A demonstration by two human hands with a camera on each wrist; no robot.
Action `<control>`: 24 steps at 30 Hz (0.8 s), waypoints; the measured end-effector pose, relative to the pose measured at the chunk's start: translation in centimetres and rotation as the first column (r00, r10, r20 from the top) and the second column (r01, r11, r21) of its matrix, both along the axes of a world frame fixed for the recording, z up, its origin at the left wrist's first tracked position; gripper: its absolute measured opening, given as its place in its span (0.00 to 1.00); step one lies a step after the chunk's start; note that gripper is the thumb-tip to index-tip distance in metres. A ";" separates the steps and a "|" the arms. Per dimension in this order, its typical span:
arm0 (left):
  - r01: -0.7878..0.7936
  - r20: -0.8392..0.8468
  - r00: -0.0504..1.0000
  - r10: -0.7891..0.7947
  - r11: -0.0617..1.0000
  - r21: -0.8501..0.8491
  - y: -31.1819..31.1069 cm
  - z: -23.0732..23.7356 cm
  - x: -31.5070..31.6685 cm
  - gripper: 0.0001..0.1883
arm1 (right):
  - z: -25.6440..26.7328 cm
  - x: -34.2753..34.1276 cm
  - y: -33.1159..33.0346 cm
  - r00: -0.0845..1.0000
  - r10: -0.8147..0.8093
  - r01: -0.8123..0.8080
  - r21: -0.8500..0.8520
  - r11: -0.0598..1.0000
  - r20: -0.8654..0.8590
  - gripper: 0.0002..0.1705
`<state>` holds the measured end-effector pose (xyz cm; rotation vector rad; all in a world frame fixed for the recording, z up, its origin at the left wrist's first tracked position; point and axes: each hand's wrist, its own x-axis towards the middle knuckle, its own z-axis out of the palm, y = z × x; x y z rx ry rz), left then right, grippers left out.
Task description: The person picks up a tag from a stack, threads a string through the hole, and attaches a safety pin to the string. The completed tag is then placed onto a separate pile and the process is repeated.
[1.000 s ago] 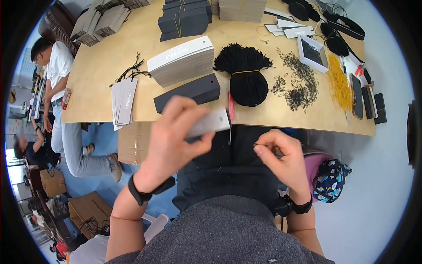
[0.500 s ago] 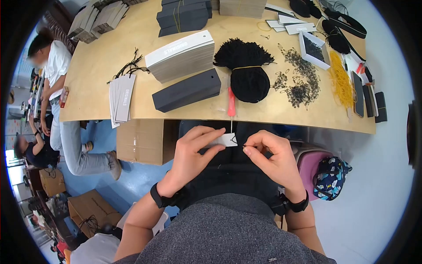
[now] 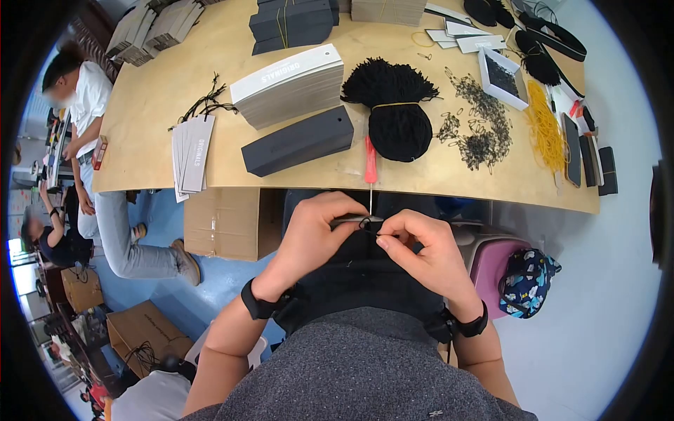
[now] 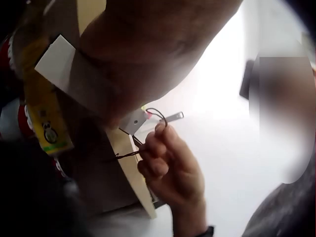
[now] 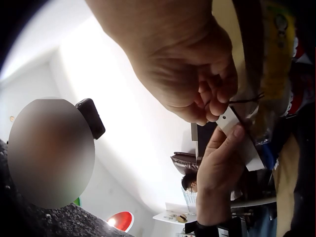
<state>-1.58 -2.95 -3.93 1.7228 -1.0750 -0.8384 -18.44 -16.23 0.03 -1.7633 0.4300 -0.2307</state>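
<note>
Tag [image 5: 252, 154] and cord [image 5: 245, 101] now meet just off the edge of the bench [image 3: 456, 186]: the left grip [image 3: 307, 235] has drawn the tag inward and turned it nearly edge-on to the head view, pinching it between thumb and fingers so that its holed end is exposed. The right grip [image 3: 423, 245], well apart a second ago, is now just beside that end, thumb and fingertips pinching the cord, which curves there in a loop. This seems to bring the work to threading, though I cannot tell whether the cord passes through the hole [image 5: 224, 117]. A red-handled tool [image 3: 371, 163] lies at the bench edge, its metal shaft pointing toward the tag.
</note>
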 end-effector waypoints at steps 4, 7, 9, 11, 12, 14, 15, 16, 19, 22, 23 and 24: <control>-0.011 0.028 1.000 0.013 0.999 -0.048 0.4 -1.0 -0.2 0.08 | -0.6 0.4 0.0 1.000 -0.017 0.016 -0.072 0.997 -0.009 0.06; -0.055 -0.292 0.955 0.047 0.998 -0.018 0.2 -1.7 -0.5 0.09 | -0.7 0.3 -0.2 0.999 -0.035 0.032 -0.093 0.995 -0.036 0.06; -0.071 -0.294 0.954 0.059 0.997 -0.032 0.0 -1.6 -0.7 0.09 | -1.1 0.2 -0.4 0.998 -0.042 0.038 -0.093 0.995 -0.039 0.06; -0.091 -0.321 0.944 0.079 0.996 -0.022 -0.1 -1.3 -0.6 0.09 | -2.2 0.0 -0.6 0.993 -0.099 0.082 -0.224 0.971 -0.066 0.06; -0.090 -0.321 0.944 0.078 0.996 -0.022 0.0 -1.4 -0.5 0.09 | -2.6 -0.1 -0.7 0.993 -0.100 0.083 -0.225 0.971 -0.065 0.06; -0.059 -0.316 0.948 0.036 0.996 -0.064 0.3 -1.6 -0.1 0.09 | -3.2 -0.4 -0.9 0.980 -0.141 0.100 -0.261 0.960 -0.143 0.06; -0.059 -0.315 0.948 0.036 0.996 -0.063 0.5 -1.6 0.3 0.09 | -3.1 -0.5 -0.8 0.980 -0.141 0.100 -0.261 0.960 -0.142 0.06; -0.005 -0.244 0.970 -0.021 0.994 -0.106 0.9 -1.7 0.7 0.09 | -2.9 -0.7 -0.7 0.978 -0.108 0.069 -0.212 0.975 -0.178 0.06; 0.117 -0.124 0.982 -0.142 0.975 -0.191 1.3 -1.2 0.6 0.09 | -1.9 -0.9 -0.4 0.973 0.006 -0.012 -0.024 1.000 -0.232 0.07; 0.143 -0.123 0.978 -0.171 0.967 -0.209 2.2 -0.1 0.3 0.10 | -0.7 -0.5 -0.4 0.967 0.141 -0.118 0.117 0.986 -0.214 0.10; 0.109 -0.171 0.975 -0.142 0.977 -0.185 2.5 0.2 0.2 0.11 | -0.4 -0.3 -0.6 0.963 0.188 -0.168 0.116 0.979 -0.193 0.11; 0.068 -0.184 0.978 -0.100 0.983 -0.172 2.7 0.4 0.0 0.13 | -0.1 -0.2 -0.7 0.974 0.169 -0.153 0.112 0.982 -0.151 0.15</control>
